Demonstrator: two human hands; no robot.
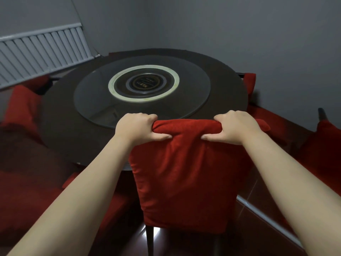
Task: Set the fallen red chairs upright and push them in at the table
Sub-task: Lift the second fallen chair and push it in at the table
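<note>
- We see left hand [137, 127] and right hand [235, 126] both gripping the top of the upright red chair [186, 174].
- Chair sits at near edge of round table [60, 115].

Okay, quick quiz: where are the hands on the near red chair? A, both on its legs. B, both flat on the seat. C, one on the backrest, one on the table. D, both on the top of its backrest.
D: the left hand and right hand each grip the top edge of the chair's upright backrest.
</note>
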